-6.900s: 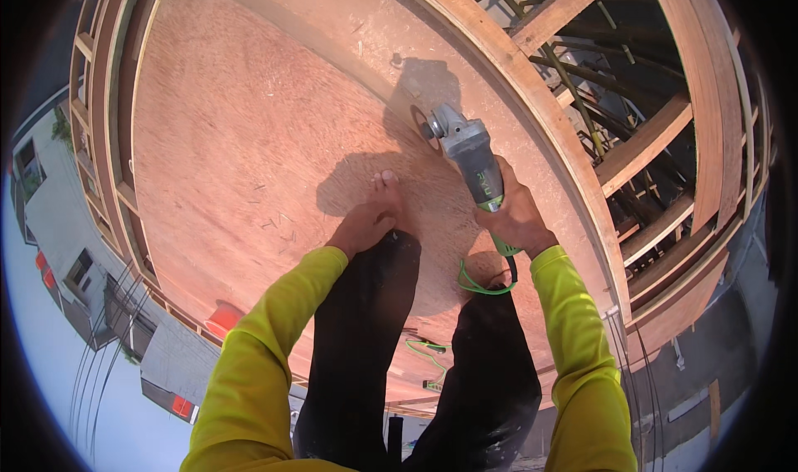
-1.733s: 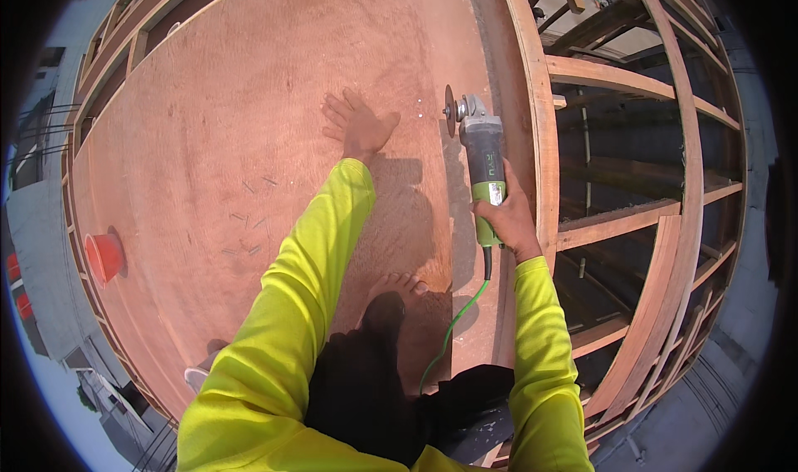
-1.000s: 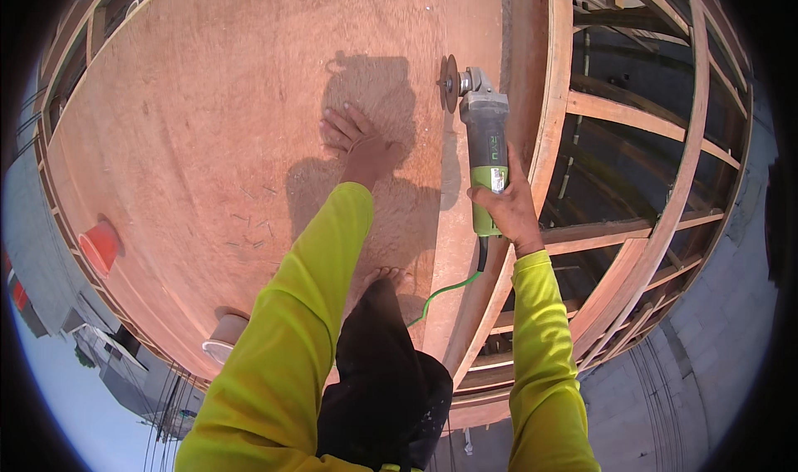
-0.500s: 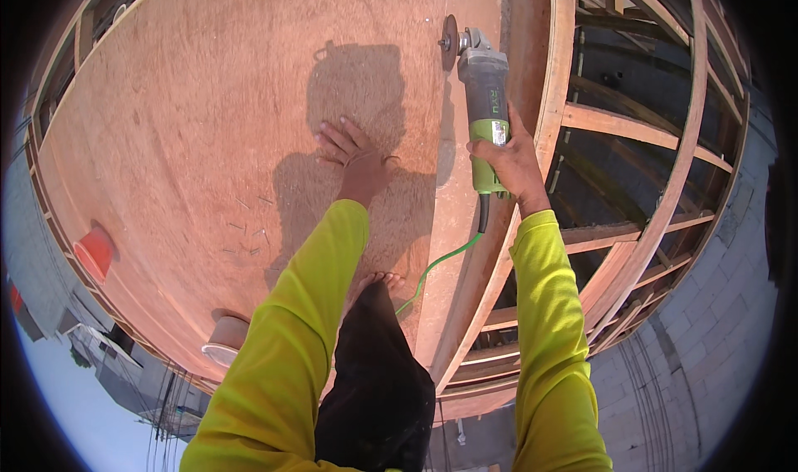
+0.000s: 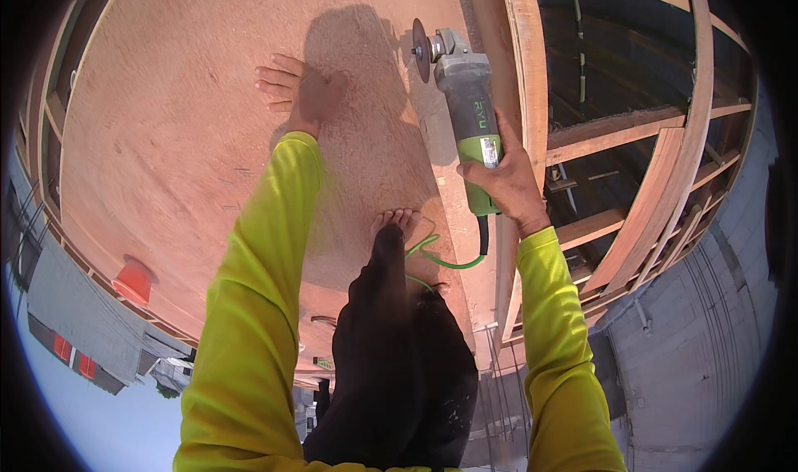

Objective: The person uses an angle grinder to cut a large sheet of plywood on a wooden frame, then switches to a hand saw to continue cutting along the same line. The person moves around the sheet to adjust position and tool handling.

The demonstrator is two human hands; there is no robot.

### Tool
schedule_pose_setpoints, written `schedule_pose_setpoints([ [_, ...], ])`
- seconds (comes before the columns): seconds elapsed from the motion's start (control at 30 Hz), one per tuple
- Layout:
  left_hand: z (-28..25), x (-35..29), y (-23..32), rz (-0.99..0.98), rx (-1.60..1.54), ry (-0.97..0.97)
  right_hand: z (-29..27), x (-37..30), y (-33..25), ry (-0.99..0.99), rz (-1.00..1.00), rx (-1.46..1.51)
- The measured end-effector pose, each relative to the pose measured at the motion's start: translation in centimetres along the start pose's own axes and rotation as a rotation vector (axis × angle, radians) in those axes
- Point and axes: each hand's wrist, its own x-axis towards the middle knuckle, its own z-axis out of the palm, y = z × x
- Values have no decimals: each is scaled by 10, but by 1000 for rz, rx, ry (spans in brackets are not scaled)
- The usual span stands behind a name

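Note:
My right hand (image 5: pixel 514 179) is wrapped round the green and black body of an angle grinder (image 5: pixel 468 106). The grinder's thin cutting disc (image 5: pixel 421 51) stands on edge, pointing away from me and to the left. Whether the disc turns, I cannot tell. From its rear end a green cord (image 5: pixel 453 264) loops back past my foot (image 5: pixel 397 221). My left hand (image 5: pixel 295 88) lies with fingers spread on a large reddish plywood sheet (image 5: pixel 191 81), well left of the grinder and holding nothing. Part of that hand is in my shadow.
Along the plywood's right side runs a wooden beam (image 5: pixel 525 65), and beyond it an open timber frame (image 5: pixel 615 144) over a dark drop. A red-orange bucket (image 5: pixel 133 282) sits near the left edge. Small nails (image 5: pixel 243 171) lie scattered on the sheet. A grey block wall (image 5: pixel 690 347) stands lower right.
My left hand has shifted left across the plywood, still flat. The grinder stays in my right hand, slightly more tilted. The view has shifted; more of my legs shows, and a pale bucket is out of sight.

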Motion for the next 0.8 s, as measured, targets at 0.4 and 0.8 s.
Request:
schedule_pose_setpoints([
  [0.4,85,-102,23,1409,771,171,-21,-296,228,244,315,390],
  [0.8,119,-142,71,1310,1304,-253,38,-423,334,413,503,805],
])
